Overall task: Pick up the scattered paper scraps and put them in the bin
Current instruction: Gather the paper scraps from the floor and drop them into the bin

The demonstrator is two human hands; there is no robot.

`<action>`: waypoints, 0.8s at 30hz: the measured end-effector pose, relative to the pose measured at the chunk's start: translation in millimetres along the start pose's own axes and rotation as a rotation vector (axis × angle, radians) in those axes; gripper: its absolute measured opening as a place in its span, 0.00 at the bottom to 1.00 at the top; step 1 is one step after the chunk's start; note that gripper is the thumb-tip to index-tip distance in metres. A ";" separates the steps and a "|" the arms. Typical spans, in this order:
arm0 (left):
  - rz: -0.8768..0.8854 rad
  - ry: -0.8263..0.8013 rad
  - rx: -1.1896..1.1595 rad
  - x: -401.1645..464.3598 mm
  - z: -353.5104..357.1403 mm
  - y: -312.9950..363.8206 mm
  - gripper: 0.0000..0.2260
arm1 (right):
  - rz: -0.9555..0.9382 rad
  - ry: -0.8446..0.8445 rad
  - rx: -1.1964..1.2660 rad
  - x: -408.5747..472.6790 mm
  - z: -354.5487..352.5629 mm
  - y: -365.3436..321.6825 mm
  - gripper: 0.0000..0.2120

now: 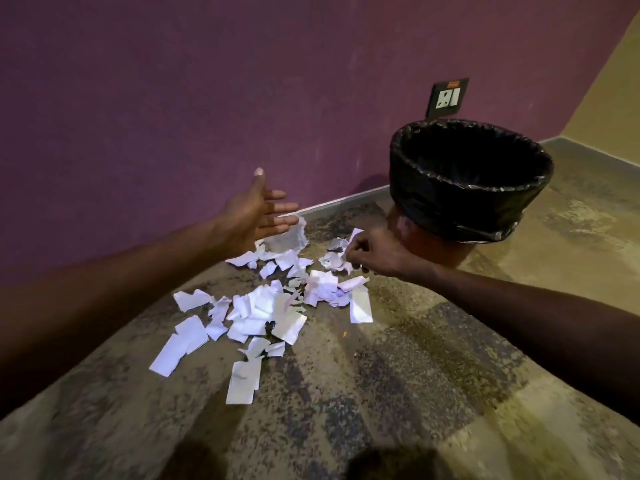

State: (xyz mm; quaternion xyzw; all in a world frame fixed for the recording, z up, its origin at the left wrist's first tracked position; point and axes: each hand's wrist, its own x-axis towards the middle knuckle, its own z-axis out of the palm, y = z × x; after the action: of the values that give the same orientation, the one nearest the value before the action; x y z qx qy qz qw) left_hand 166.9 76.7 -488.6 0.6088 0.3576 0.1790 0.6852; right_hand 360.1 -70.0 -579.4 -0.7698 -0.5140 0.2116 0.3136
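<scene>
Several white paper scraps (266,311) lie scattered on the speckled floor in the middle of the view. A round bin (469,183) lined with a black bag stands at the right, near the wall. My left hand (258,213) hovers open, palm up and fingers spread, above the far end of the pile. My right hand (372,252) is low beside the bin's base, its fingers pinched on a paper scrap (353,235) at the pile's right edge. More crumpled scraps (334,259) lie just under that hand.
A purple wall (207,98) runs behind the pile and meets a tan wall (609,98) at the right. A black socket plate (447,97) sits on the wall above the bin. Bare speckled floor (381,393) stretches toward me.
</scene>
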 end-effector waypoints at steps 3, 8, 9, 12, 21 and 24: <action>-0.020 0.129 -0.007 -12.5 -39.7 -13.1 0.27 | -0.034 -0.228 -0.098 5.9 22.5 -6.8 0.07; -0.016 0.291 -0.020 -29.2 -89.3 -10.2 0.26 | -0.092 -0.552 -0.291 38.7 39.7 -42.1 0.07; -0.009 0.313 -0.031 -32.0 -96.4 -4.9 0.26 | -0.113 -0.585 -0.339 46.7 40.6 -51.4 0.06; 0.013 0.355 -0.057 -40.1 -115.2 11.8 0.26 | -0.136 -0.669 -0.452 68.2 37.7 -78.4 0.03; -0.004 0.335 0.039 -52.2 -136.1 69.4 0.29 | -0.236 -0.665 -0.593 92.7 2.9 -126.6 0.09; -0.023 0.321 0.112 -53.2 -138.9 91.8 0.29 | -0.252 -0.681 -0.639 90.2 -15.0 -133.9 0.10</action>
State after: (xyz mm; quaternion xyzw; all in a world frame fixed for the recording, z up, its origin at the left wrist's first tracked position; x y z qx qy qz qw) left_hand 49.8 156.4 -386.2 0.6053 0.4789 0.2460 0.5863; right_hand 316.1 46.2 -475.2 -0.6465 -0.7159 0.2434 -0.1016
